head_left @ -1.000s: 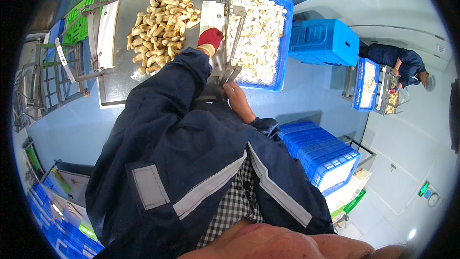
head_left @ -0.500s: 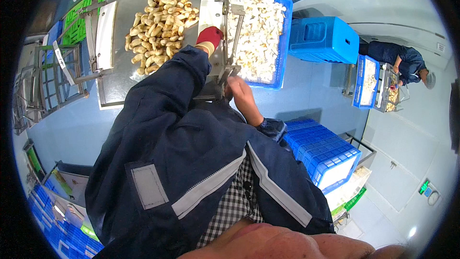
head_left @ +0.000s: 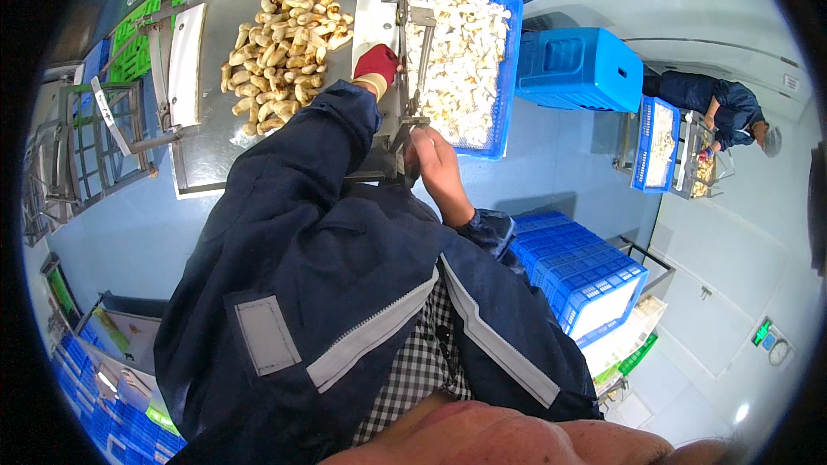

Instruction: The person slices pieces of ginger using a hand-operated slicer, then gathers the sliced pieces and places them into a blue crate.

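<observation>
A navy jacket (head_left: 276,241) with a grey patch (head_left: 267,334) and pale strips (head_left: 375,332) (zip-edged, lower centre) covers a checked shirt (head_left: 407,366); the left hand (head_left: 376,64) wears a dark-red glove (head_left: 380,58), upper centre.

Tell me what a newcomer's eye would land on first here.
Likely the heap of tan, mushroom-like pieces on the metal table, upper left of centre, and the blue crate full of whitish pieces to its right. Between them, the red-gloved left hand stands out, with the bare right hand nearer the person's body.
</observation>
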`<action>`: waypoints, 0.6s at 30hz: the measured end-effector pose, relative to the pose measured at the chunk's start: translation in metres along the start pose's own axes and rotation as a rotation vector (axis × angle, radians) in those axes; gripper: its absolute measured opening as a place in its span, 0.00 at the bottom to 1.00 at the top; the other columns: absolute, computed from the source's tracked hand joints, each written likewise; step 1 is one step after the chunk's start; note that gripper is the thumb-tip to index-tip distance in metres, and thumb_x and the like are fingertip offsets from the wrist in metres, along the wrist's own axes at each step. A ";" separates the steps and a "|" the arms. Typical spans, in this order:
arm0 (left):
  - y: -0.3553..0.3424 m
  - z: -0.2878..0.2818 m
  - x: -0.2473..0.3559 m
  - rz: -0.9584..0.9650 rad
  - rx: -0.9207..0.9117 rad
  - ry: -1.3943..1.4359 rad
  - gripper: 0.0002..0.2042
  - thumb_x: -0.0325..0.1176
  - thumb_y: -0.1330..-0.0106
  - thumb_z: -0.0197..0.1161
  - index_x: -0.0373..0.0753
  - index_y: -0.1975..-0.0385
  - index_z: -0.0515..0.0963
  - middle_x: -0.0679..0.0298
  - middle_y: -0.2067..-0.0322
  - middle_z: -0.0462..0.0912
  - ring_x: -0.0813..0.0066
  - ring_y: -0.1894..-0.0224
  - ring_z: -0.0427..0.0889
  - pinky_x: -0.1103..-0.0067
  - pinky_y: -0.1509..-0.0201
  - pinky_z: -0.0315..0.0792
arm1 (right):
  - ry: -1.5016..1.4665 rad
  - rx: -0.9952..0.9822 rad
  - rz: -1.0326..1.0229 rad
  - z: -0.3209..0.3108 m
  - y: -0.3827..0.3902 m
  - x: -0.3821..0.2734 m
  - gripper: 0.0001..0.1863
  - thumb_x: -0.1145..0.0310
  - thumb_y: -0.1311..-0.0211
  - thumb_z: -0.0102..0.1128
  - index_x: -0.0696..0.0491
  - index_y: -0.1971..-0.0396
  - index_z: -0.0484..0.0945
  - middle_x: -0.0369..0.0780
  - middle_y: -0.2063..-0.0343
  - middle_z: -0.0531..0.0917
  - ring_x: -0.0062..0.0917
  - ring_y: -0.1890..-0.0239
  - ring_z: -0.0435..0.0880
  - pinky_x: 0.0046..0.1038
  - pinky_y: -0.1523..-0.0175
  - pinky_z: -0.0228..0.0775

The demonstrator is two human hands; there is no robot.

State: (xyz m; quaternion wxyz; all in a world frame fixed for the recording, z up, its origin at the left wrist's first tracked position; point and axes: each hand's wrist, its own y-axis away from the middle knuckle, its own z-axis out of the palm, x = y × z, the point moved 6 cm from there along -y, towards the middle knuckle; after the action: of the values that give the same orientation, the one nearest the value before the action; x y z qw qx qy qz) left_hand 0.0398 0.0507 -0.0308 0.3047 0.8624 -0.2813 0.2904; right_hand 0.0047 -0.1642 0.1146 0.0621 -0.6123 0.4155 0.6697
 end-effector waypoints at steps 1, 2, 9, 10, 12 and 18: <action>0.000 0.001 -0.005 -0.057 -0.028 0.055 0.09 0.37 0.42 0.56 0.40 0.69 0.80 0.55 0.71 0.83 0.57 0.68 0.82 0.68 0.60 0.74 | -0.001 0.000 0.013 0.002 -0.001 -0.001 0.18 0.59 0.35 0.47 0.60 0.76 0.70 0.44 0.82 0.73 0.29 0.76 0.71 0.29 0.68 0.63; 0.000 0.002 0.000 -0.048 -0.030 0.056 0.09 0.37 0.42 0.56 0.40 0.69 0.80 0.55 0.71 0.83 0.57 0.68 0.82 0.68 0.60 0.74 | -0.017 -0.001 -0.046 0.001 -0.002 0.017 0.17 0.61 0.35 0.47 0.60 0.76 0.69 0.44 0.81 0.73 0.29 0.76 0.71 0.30 0.68 0.63; 0.000 0.016 -0.003 0.139 0.187 0.037 0.11 0.35 0.39 0.54 0.40 0.59 0.76 0.55 0.65 0.81 0.64 0.69 0.82 0.72 0.68 0.75 | 0.110 -0.023 -0.133 0.006 -0.011 0.062 0.14 0.62 0.36 0.46 0.59 0.73 0.69 0.49 0.79 0.72 0.36 0.74 0.72 0.33 0.65 0.65; -0.004 0.014 -0.024 0.023 0.138 0.194 0.12 0.35 0.40 0.55 0.40 0.60 0.77 0.53 0.63 0.81 0.59 0.63 0.80 0.70 0.60 0.74 | 0.103 -0.043 -0.136 0.016 -0.008 0.054 0.14 0.62 0.36 0.46 0.59 0.73 0.69 0.49 0.79 0.72 0.36 0.74 0.72 0.33 0.65 0.65; 0.006 0.018 -0.011 -0.218 -0.077 0.523 0.11 0.34 0.43 0.57 0.37 0.62 0.78 0.51 0.64 0.81 0.54 0.61 0.79 0.69 0.56 0.72 | 0.137 -0.037 -0.116 0.011 -0.009 0.052 0.15 0.62 0.36 0.45 0.59 0.72 0.70 0.48 0.79 0.73 0.35 0.75 0.72 0.32 0.66 0.65; 0.062 -0.021 0.078 0.333 0.179 0.073 0.11 0.33 0.43 0.58 0.39 0.61 0.76 0.53 0.63 0.80 0.54 0.59 0.78 0.67 0.54 0.72 | 0.097 -0.025 -0.081 -0.003 -0.007 0.050 0.15 0.65 0.35 0.44 0.58 0.78 0.71 0.37 0.80 0.72 0.22 0.74 0.69 0.24 0.67 0.62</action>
State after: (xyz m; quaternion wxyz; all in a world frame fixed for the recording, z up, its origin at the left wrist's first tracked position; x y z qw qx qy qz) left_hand 0.0440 -0.0001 0.0574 0.1843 0.8165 -0.3819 0.3917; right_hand -0.0010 -0.1826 0.0678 0.0616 -0.6611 0.3845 0.6413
